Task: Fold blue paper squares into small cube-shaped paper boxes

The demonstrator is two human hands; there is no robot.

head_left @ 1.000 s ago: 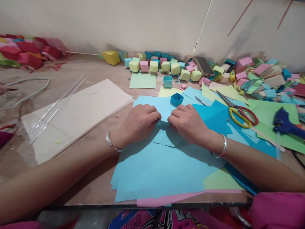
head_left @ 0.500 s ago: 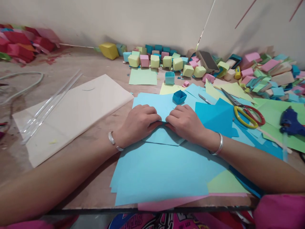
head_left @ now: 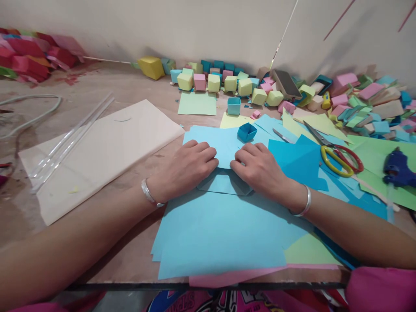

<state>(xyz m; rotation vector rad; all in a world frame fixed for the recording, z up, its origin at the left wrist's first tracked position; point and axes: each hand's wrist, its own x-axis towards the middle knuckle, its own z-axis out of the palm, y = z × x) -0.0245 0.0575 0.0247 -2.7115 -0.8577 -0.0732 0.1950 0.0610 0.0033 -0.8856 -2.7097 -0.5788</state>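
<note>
A light blue sheet of paper (head_left: 224, 185) is raised in a fold over the larger light blue sheets (head_left: 221, 238). At the left end of its crease, my left hand (head_left: 191, 167) is closed on the paper, thumb tucked out of sight beneath. My right hand (head_left: 260, 167) grips the other end the same way, with a gap between the two hands. Just beyond my right hand sits a small open dark blue paper box (head_left: 247, 132). Behind it stands a lighter blue paper box (head_left: 234, 106).
Scissors (head_left: 338, 160) and a blue glue gun (head_left: 399, 167) lie at right among coloured sheets. Clear glue sticks (head_left: 71, 143) rest on a cream sheet (head_left: 110, 160) at left. Paper cubes (head_left: 213, 83) line the wall, with a craft knife (head_left: 281, 135) nearer.
My hands have moved apart along the crease, the left slightly left and the right slightly right. More of the folded paper shows between them. The view has shifted a little.
</note>
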